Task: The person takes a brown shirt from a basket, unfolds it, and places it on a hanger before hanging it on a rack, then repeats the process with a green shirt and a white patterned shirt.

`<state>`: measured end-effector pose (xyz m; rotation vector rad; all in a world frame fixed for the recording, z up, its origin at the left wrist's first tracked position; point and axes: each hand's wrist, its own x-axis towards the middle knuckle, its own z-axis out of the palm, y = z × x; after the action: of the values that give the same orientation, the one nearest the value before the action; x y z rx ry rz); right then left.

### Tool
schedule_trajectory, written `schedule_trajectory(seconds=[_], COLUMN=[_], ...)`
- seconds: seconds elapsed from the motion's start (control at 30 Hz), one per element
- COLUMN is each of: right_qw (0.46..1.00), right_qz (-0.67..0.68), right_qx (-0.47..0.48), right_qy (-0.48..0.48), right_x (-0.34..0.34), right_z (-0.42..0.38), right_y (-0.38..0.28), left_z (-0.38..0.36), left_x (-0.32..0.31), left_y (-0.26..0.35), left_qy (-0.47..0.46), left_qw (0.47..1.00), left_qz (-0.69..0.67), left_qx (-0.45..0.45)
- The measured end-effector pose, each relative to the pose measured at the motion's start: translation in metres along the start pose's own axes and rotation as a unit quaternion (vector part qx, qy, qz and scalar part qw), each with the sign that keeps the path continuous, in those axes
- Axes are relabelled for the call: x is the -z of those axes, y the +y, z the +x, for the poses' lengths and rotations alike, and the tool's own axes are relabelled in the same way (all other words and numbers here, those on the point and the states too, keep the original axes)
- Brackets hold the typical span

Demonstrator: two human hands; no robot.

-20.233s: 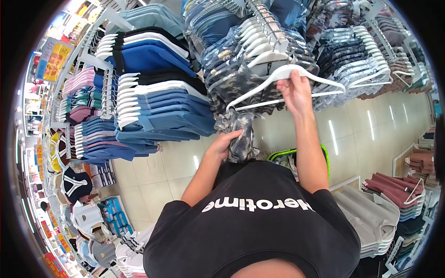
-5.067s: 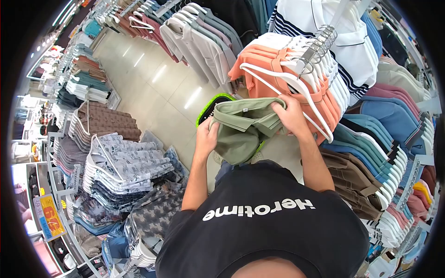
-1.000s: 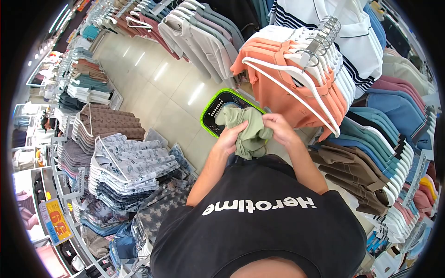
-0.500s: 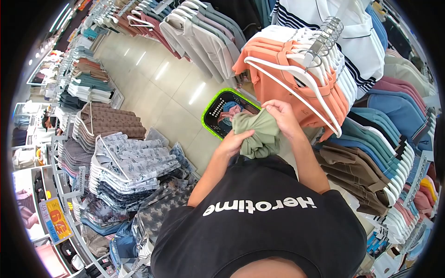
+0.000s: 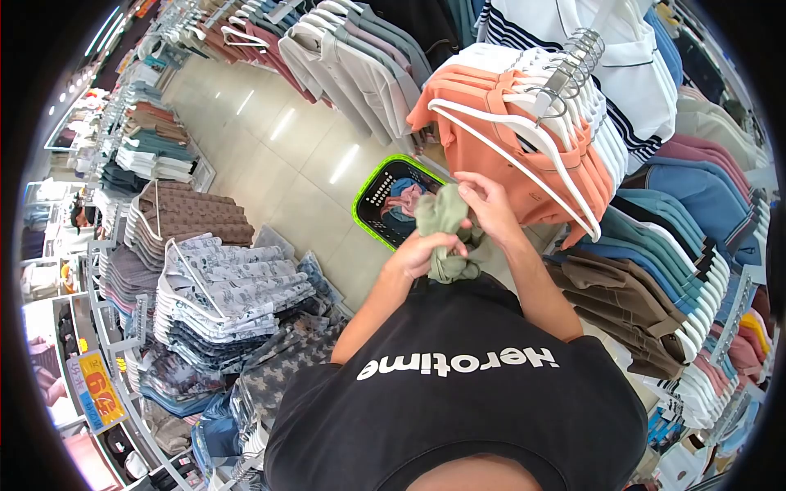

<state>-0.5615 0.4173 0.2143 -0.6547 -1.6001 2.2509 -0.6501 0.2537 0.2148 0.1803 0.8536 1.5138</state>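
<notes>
A crumpled sage-green garment is bunched up in front of my chest; its cut is hidden by the folds. My left hand is closed around its lower left side, with fingertips showing among the folds. At its upper right edge, my right hand pinches the cloth between thumb and fingers. Just beyond the hands, on the floor, stands a black basket with a bright green rim. Pink and blue cloth lies inside it.
Orange polo shirts on white hangers hang close to my right hand. Brown trousers hang at the right. Patterned shorts are racked at the left. A tiled floor aisle runs ahead between racks, with grey shirts at its far side.
The green garment has been bunched tighter and shifted slightly left. My right hand has moved a little left and down along it. The basket stays in place.
</notes>
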Motion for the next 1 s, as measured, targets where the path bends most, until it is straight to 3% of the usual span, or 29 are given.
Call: schedule_trajectory(seconds=[0.07, 0.17, 0.23, 0.27, 0.33, 0.4, 0.43, 0.5, 0.63, 0.7, 0.9, 0.93, 1.0], right_qw=[0.998, 0.998, 0.998, 0.993, 0.969, 0.877, 0.876, 0.702, 0.728, 0.848, 0.870, 0.879, 0.877], right_qz=[-0.038, -0.058, -0.062, -0.104, -0.171, -0.301, -0.302, -0.437, -0.472, -0.431, -0.403, -0.416, -0.418], right_qx=[-0.003, -0.002, 0.003, 0.050, 0.153, 0.312, 0.313, 0.458, 0.360, 0.195, 0.235, 0.184, 0.200], right_qy=[0.044, -0.005, 0.009, 0.032, 0.096, 0.208, 0.211, 0.326, 0.343, 0.238, 0.160, 0.142, 0.123], right_x=[0.007, 0.020, 0.022, 0.021, 0.019, 0.020, 0.024, 0.036, 0.050, 0.062, 0.061, 0.059, 0.061], right_z=[0.001, -0.006, -0.016, -0.023, -0.037, -0.047, -0.049, -0.044, -0.029, -0.026, -0.039, -0.046, -0.047], right_y=[0.012, 0.022, 0.007, -0.011, -0.047, -0.085, -0.100, -0.121, -0.125, -0.119, -0.136, -0.143, -0.131], left_z=[0.002, 0.006, 0.009, 0.009, 0.008, 0.008, 0.009, 0.010, 0.008, 0.007, -0.001, -0.003, -0.007], left_x=[0.004, 0.022, 0.041, 0.048, 0.049, 0.051, 0.053, 0.049, 0.051, 0.052, 0.059, 0.061, 0.062], left_y=[0.005, 0.004, -0.001, -0.001, -0.001, -0.001, -0.001, 0.004, 0.010, 0.012, 0.022, 0.023, 0.029], left_qy=[0.053, 0.061, 0.122, 0.107, 0.119, 0.129, 0.132, 0.134, 0.143, 0.119, 0.163, 0.166, 0.165], left_qw=[0.996, 0.990, 0.986, 0.989, 0.989, 0.989, 0.989, 0.989, 0.987, 0.992, 0.986, 0.986, 0.985], left_qz=[-0.063, -0.118, -0.109, -0.106, -0.091, -0.075, -0.064, -0.053, -0.049, -0.031, 0.023, 0.021, 0.027], left_qx=[-0.023, -0.054, -0.041, -0.004, -0.016, -0.026, -0.033, -0.041, -0.047, -0.034, -0.024, -0.025, -0.032])
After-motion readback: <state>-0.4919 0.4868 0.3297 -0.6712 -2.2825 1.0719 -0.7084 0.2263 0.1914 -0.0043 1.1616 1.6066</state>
